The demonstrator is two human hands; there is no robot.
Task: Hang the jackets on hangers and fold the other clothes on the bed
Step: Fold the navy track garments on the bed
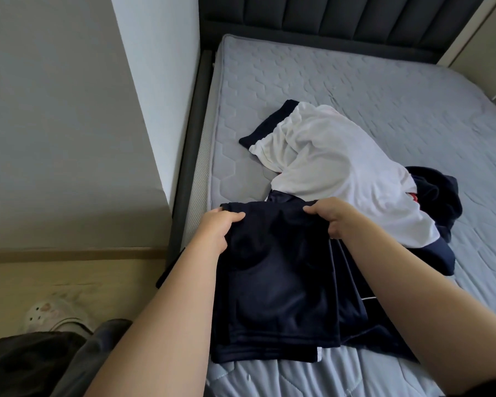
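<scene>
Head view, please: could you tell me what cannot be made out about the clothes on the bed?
Head view only.
Navy garment: gripped by the left hand and right hand, folded, partly behind the right forearm; its type is unclear.
Dark clothes: mostly under the white garment; number and type hidden.
Red scrap: too small to identify.
Mattress: right side cut off by the frame edge.

Left side is mostly a plain pale wall point(55, 110) with a corner jutting out. Under it there's a tan skirting strip point(69, 252), then a light wood-look floor point(69, 279). On the floor sits a white clog-type slipper point(55, 314) with little charms on it, pinkish I think, it's pretty blurry. Dark grey trouser leg point(92, 356) at the bottom left, right below the slipper, and a cream panel point(478, 32) up in the top right corner
</scene>
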